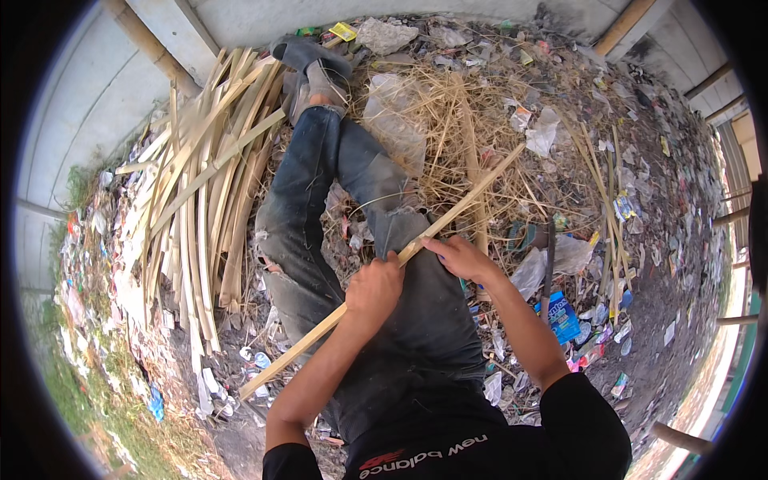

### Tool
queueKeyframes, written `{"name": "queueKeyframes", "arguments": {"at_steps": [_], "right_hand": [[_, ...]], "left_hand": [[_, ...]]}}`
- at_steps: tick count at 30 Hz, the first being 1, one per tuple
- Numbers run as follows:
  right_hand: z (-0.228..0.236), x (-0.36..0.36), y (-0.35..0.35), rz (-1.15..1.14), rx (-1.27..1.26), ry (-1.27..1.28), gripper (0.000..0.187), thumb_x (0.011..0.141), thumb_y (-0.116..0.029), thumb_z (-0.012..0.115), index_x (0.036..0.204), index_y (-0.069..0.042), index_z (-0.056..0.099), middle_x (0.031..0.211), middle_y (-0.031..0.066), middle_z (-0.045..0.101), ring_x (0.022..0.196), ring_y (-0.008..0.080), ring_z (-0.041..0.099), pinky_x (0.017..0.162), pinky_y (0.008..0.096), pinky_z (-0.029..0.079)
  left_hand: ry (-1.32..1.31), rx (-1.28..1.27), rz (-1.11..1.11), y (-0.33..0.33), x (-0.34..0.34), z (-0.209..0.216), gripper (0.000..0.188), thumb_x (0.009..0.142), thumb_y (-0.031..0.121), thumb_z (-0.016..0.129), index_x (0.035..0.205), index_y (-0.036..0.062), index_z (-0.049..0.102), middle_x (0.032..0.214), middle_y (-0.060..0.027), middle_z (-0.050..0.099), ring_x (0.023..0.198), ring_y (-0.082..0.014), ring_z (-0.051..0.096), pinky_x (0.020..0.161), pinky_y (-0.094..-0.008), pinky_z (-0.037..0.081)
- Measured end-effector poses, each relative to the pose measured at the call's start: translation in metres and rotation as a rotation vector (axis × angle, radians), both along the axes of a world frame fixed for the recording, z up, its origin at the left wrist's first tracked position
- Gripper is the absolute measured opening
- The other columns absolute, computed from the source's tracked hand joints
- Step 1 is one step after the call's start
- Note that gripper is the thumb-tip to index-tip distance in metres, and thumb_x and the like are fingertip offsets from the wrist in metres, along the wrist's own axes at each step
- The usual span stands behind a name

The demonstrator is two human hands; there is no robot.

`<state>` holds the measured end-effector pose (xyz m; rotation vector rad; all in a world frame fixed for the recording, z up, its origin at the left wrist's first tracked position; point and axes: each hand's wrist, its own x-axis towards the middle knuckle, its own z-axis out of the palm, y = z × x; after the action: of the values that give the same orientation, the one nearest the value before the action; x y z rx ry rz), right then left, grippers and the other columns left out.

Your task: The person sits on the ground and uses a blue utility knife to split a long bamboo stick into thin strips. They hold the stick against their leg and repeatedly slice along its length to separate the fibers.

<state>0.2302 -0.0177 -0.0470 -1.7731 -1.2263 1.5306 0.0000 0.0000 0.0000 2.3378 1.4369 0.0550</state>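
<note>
A long, pale bamboo strip lies slantwise over my lap, its low end at the left near my left forearm and its far end up to the right. My left hand is wrapped round the strip near its middle. Just to the right, my right hand grips the same strip over my thigh, its thumb against the wood and the other fingers mostly hidden beneath. My legs in worn dark trousers stretch out under the strip.
A heap of split bamboo strips lies at the left. Straw-like shavings cover the ground beyond my knees. A dark narrow bar and a blue packet lie right of my right arm, among scattered litter. A pale wall borders the far left.
</note>
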Motion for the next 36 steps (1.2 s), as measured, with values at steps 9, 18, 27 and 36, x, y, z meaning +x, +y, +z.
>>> {"name": "queueKeyframes", "arguments": {"at_steps": [9,18,27,36], "right_hand": [[0.026,0.021,0.004,0.077,-0.248,0.117,0.069,0.096,-0.062,0.068,0.057,-0.007,0.053,0.05,0.0002,0.042,0.046,0.013,0.041,0.048,0.035,0.033],[0.08,0.037,-0.011,-0.274,0.191,-0.67,0.047,0.081,-0.041,0.09,0.09,0.001,0.069,0.076,0.013,0.07,0.065,0.0264,0.069,0.066,0.0389,0.055],[0.047,0.001,-0.002,0.319,0.741,-0.6,0.039,0.074,-0.016,0.088,0.112,-0.014,0.079,0.111,0.0026,0.071,0.086,0.0258,0.073,0.076,0.0385,0.059],[0.049,-0.001,0.018,0.617,0.665,-0.756,0.016,0.08,-0.014,0.078,0.091,-0.006,0.07,0.098,0.0108,0.071,0.083,0.0342,0.071,0.073,0.0456,0.056]], "left_hand": [[-0.088,-0.037,0.021,-0.002,0.007,0.003,0.031,0.103,0.034,0.063,0.1,0.0027,0.065,0.08,-0.0224,0.072,0.074,-0.0455,0.073,0.066,-0.0544,0.06],[0.016,0.034,0.034,-0.003,-0.006,-0.001,0.035,0.101,0.036,0.064,0.117,0.0044,0.066,0.084,-0.0203,0.072,0.073,-0.0411,0.075,0.063,-0.0507,0.061],[0.108,0.051,-0.049,-0.001,-0.003,0.002,0.045,0.101,0.026,0.06,0.137,-0.0012,0.063,0.093,-0.019,0.073,0.073,-0.0343,0.077,0.063,-0.0449,0.062],[0.088,0.074,-0.07,-0.003,-0.006,0.0,0.041,0.102,0.026,0.06,0.134,0.0007,0.064,0.092,-0.0194,0.072,0.072,-0.0353,0.076,0.063,-0.0459,0.062]]}}
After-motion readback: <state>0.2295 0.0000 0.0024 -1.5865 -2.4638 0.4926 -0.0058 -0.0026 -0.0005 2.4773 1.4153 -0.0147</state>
